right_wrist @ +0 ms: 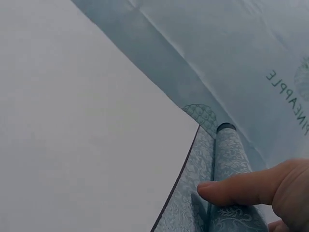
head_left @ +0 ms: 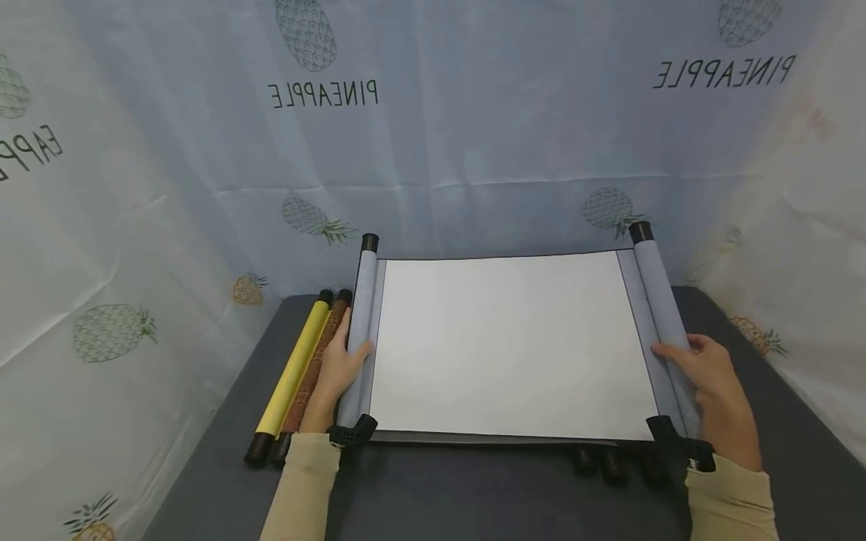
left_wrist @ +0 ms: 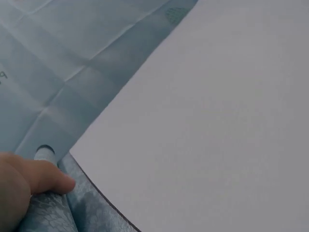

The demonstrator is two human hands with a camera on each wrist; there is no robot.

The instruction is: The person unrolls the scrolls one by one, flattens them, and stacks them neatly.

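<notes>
An unrolled hanging scroll with a blank white paper panel and pale grey-blue patterned silk borders [head_left: 507, 346] lies flat on the dark grey table [head_left: 433, 496], spread left to right across its middle, in front of a pineapple-print cloth backdrop [head_left: 473, 135].

Left hand [head_left: 338, 368]: rests on the scroll's left grey-blue roller with black end caps [head_left: 361, 330], fingers lying along and over it, thumb against the border; the left wrist view shows the thumb [left_wrist: 46, 176] pressed on the brocade. Fingers fairly straight, not closed round the rod.

Right hand [head_left: 717, 391]: lies on the right grey-blue roller with black end caps [head_left: 666, 323], fingers laid over the top; in the right wrist view one finger [right_wrist: 241, 188] presses the patterned silk just beside the roll.

Handling, as a judgement: light overall; the paper panel is thin, creases easily and is likely to curl back, so hold belongs on the stiff rollers, not the sheet. The silk looks smooth, possibly slippery.

Beside the left hand lie a yellow rolled scroll with black end caps [head_left: 294, 372] and a reddish-brown patterned rolled scroll [head_left: 314, 372], touching. Dark roller ends [head_left: 602, 462] show under the near edge.

No containers in view.
</notes>
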